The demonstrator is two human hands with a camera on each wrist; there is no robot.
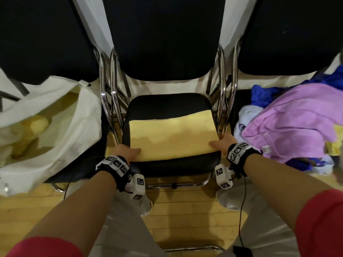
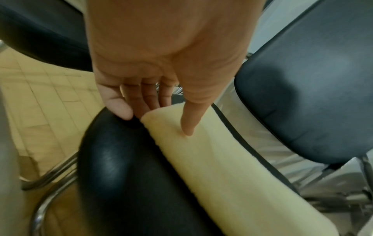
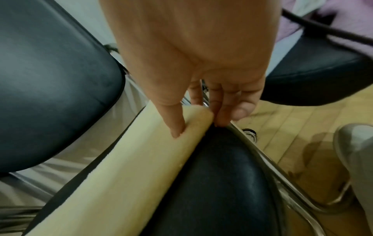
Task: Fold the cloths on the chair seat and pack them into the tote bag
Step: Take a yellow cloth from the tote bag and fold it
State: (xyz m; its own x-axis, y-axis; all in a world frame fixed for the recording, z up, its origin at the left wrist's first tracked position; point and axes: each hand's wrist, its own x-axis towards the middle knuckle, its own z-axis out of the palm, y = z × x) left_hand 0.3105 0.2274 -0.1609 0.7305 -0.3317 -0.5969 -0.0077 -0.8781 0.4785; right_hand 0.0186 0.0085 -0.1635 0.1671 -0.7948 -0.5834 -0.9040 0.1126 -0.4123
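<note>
Yellow cloth (image 1: 171,135): laid flat on the middle chair seat (image 1: 178,165), for folding.
Left hand (image 1: 128,152): near-left corner pinched, thumb on top.
Right hand (image 1: 223,142): near-right corner pinched likewise.
Tote bag (image 1: 55,130): kept open on the left chair.

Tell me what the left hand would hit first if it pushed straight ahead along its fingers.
Probably the chrome side frame of the middle chair; left hand pinches the yellow cloth corner. Depth is uncertain.
</note>
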